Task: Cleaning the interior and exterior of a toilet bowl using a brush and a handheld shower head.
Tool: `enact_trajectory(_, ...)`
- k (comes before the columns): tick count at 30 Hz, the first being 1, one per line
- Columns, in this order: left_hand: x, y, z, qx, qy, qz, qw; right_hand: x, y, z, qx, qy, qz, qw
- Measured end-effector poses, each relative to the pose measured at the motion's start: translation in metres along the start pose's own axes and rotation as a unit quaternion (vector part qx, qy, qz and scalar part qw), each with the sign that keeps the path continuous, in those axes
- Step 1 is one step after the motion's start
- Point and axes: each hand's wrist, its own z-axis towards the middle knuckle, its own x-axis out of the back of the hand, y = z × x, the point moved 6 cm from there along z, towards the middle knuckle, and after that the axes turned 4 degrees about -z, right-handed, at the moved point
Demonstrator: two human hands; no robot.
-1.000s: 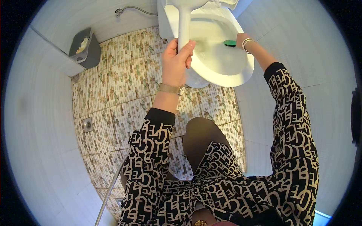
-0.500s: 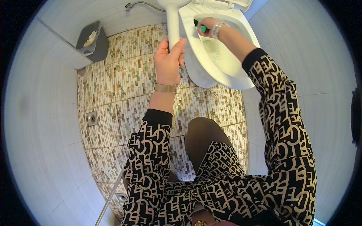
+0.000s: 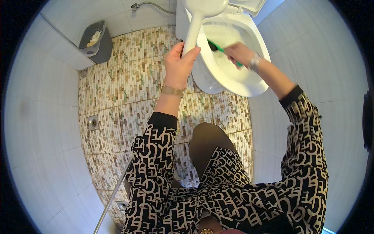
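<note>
My left hand (image 3: 180,66) is closed around the handle of a white long-handled dipper (image 3: 193,29). The dipper's rounded head is raised beside the toilet's left rim and partly covers it. In my right hand (image 3: 240,54) is a green-handled brush (image 3: 219,48), held over the open toilet bowl. Its dark bristle end points to the left inner side of the bowl. Part of the handle shows below my fingers, and the hand is slightly blurred. The white toilet (image 3: 251,90) has its seat and lid raised at the back.
A grey waste bin (image 3: 104,48) with crumpled paper stands at the far left wall. A metal hose (image 3: 156,6) runs along the back wall. Square metal drains (image 3: 93,122) sit in the mosaic-tiled floor (image 3: 124,85). A thin metal pole (image 3: 113,195) leans at the lower left.
My right hand has moved toward me and to the right with the brush, so more of the brush shows. My left hand and the dipper have shifted slightly right, and the dipper has tilted.
</note>
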Motion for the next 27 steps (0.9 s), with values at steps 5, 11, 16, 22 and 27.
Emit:
enact_trajectory(5,0.001,-0.01,0.004,0.023,0.0,0.026,0.999,-0.018,0.003,-0.08,0.236,0.215,-0.296,0.9)
enact_trajectory(11,-0.005,-0.02,0.006,0.036,-0.01,0.003,0.999,0.006,0.017,0.005,0.277,0.269,-0.311,0.868)
enact_trajectory(16,0.014,-0.015,-0.002,0.037,-0.005,0.012,0.999,-0.009,-0.002,-0.006,0.311,0.207,-0.327,0.868)
enact_trajectory(22,0.031,-0.006,-0.007,0.022,0.007,0.055,0.998,-0.043,-0.009,-0.065,0.358,0.135,-0.36,0.851)
enact_trajectory(27,-0.001,-0.011,0.0,0.034,-0.004,0.008,0.999,0.036,-0.016,0.071,0.261,0.242,-0.392,0.848)
